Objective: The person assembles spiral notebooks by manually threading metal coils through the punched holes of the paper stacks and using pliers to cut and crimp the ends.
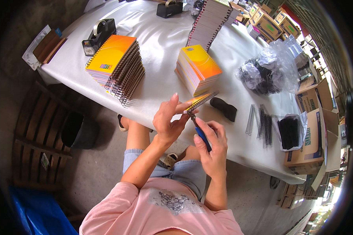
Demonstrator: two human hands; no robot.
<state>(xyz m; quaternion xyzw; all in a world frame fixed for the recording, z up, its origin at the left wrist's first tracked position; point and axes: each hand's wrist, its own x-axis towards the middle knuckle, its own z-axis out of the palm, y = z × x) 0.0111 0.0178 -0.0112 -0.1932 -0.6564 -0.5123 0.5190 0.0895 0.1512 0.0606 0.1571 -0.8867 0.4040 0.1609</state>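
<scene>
My left hand (169,119) holds the near end of a yellow spiral notebook (200,101) by its wire binding, at the front edge of the white table (161,43). My right hand (212,145) grips blue-handled pliers (200,131), whose tip meets the end of the notebook's coil right beside my left fingers. A small black object (223,108) lies on the table just past the notebook.
Orange-yellow spiral notebooks stand in a stack at the left (115,62), another in the middle (197,67), and a tall one at the back (210,21). Loose black coils (261,119), bags of coils (268,70), two tape dispensers (99,35) and cardboard boxes (312,137) surround them.
</scene>
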